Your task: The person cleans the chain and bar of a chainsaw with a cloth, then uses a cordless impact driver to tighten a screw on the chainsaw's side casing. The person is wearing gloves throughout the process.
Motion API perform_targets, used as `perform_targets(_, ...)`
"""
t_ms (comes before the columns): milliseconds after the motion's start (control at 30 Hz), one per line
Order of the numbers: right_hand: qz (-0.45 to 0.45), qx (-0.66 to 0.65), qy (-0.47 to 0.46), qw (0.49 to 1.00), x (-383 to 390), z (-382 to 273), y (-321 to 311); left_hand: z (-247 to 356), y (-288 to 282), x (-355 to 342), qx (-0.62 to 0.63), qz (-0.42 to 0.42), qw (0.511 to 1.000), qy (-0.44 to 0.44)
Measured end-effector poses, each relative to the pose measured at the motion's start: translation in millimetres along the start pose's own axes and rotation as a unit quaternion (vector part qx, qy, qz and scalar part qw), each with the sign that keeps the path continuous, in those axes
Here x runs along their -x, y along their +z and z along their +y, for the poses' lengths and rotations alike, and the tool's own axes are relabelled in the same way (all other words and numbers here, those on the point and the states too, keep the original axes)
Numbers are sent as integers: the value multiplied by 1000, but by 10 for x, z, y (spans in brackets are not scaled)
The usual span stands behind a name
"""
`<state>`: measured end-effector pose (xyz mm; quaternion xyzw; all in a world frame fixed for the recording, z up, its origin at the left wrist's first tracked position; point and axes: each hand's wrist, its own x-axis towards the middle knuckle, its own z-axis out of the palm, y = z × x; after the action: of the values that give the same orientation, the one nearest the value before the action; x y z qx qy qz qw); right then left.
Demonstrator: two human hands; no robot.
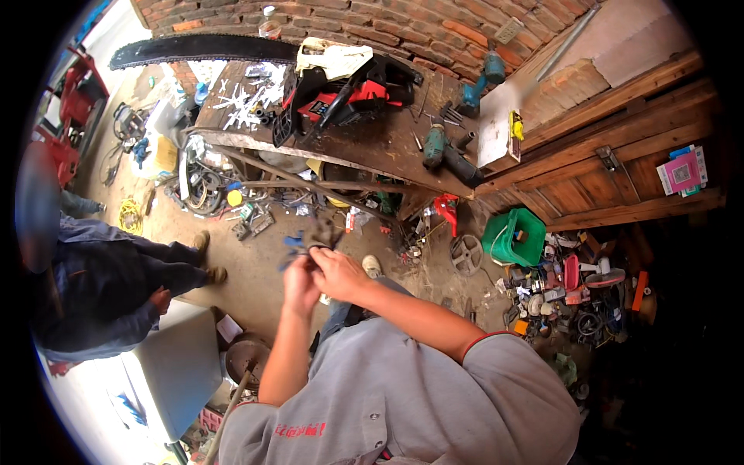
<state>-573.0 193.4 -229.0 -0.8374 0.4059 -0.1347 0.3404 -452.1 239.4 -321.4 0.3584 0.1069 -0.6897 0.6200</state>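
Note:
My left hand (301, 285) and my right hand (341, 273) meet in front of my body, fingers closed together. Just beyond the fingertips is a small dark grey thing with blue parts (322, 235), blurred by motion; its kind cannot be made out. Both hands appear to grip its near end. Ahead of them, on a wooden workbench (372, 151), lies a red and black chainsaw (341, 101), its long bar pointing left. A pale cloth (333, 59) rests on top of the saw.
Cordless drills (435, 147) and a white box (496, 138) occupy the bench's right end. A green bucket (514, 237) and heaped parts (573, 291) lie on the floor at right. At left stands another person (116, 271) beside a grey-white cabinet (174, 368).

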Motion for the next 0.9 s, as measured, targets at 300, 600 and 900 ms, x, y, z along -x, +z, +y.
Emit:
perform_targets(300, 179, -141, 129, 965, -19, 1217, -1514, 13, 908, 844, -190, -177, 963, -74)
perform_targets(600, 349, 98, -116, 925, -546, 1721, -3186, -1480, -1463, 62, -714, -153, 677, -95)
perform_targets(900, 71, -206, -76, 973, -270, 2408, -1624, -2002, -1415, 777, -824, -34, 560, -71)
